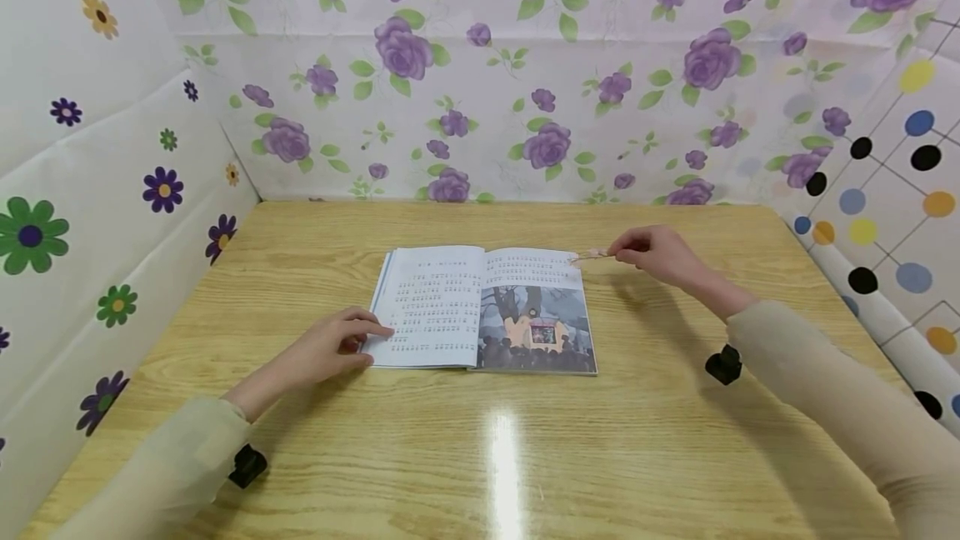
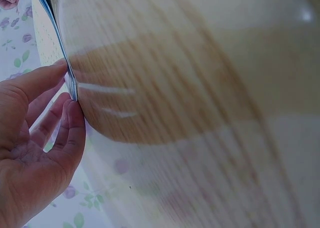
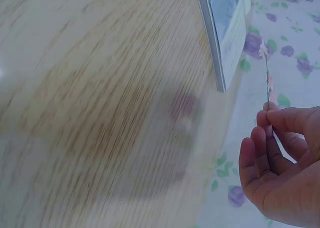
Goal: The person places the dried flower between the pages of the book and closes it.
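An open picture book [image 1: 438,307] lies on the wooden table, text on its left page and a dark illustration low on the right page. My left hand [image 1: 333,346] holds its lower left corner, index finger reaching onto the page. In the left wrist view, thumb and fingertips of the left hand [image 2: 45,123] meet the book's edge [image 2: 64,52]. My right hand [image 1: 660,255] pinches a thin stem with small pale pink flowers [image 3: 269,77] between thumb and forefinger. The stem's tip overlaps the upper right page corner in the head view.
The wooden table [image 1: 375,457] has a bright light reflection in front of the book. Floral sheeting [image 1: 465,65] rises at the back, with patterned sheets at both sides. A black wrist device [image 1: 247,466] hangs under the left sleeve, another [image 1: 723,365] under the right.
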Demonstrator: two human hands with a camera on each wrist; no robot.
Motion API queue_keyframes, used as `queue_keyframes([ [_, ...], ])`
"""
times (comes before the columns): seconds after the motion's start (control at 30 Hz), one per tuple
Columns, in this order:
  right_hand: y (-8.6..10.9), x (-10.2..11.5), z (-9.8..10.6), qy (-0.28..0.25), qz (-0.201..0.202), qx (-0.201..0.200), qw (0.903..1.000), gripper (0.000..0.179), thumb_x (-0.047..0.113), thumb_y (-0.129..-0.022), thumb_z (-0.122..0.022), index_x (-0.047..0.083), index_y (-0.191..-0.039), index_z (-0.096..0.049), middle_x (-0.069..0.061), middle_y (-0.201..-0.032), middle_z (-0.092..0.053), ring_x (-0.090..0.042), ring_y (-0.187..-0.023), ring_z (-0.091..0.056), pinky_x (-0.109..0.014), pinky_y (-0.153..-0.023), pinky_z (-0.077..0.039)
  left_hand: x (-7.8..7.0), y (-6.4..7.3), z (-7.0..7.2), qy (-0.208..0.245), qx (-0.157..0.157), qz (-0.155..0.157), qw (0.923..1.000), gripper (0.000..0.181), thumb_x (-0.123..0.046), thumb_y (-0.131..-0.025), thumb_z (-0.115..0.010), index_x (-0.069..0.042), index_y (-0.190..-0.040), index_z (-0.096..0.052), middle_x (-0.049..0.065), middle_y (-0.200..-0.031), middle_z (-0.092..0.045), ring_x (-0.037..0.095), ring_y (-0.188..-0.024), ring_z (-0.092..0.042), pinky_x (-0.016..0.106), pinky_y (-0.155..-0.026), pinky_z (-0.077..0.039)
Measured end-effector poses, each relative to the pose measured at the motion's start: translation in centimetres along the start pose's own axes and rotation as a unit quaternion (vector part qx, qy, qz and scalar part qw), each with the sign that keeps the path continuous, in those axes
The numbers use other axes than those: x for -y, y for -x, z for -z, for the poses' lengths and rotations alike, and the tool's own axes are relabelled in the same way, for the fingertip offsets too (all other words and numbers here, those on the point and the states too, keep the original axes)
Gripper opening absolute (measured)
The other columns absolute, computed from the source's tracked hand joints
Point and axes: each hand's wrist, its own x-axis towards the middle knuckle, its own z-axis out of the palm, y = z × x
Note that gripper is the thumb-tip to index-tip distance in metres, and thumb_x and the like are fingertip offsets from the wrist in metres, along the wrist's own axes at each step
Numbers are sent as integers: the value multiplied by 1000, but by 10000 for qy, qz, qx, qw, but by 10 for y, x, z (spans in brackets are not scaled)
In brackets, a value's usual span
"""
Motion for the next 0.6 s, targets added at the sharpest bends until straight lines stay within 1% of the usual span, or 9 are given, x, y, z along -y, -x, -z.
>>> queue_keyframes([
  [0.43, -15, 31, -22, -101, 263, 138, 9995, 20, 14, -99, -59, 5, -109, -73, -16, -108, -72, -33, -97, -66, -29, -73, -49, -1, 1, 1, -5, -21, 24, 10000, 38, -7, -87, -74, -12, -124, -70, 15, -126, -59, 16, -91, -55, 27, -75, -50],
  [0.6, -20, 44, -31, -111, 342, 216, 9991, 18, 12, -97, -61, 5, -107, -74, -15, -107, -72, -32, -96, -66, -29, -74, -49, -2, 1, 1, -14, -19, 53, 10000, 38, -7, -87, -74, -13, -124, -70, 15, -126, -59, 15, -91, -55, 27, -75, -50],
])
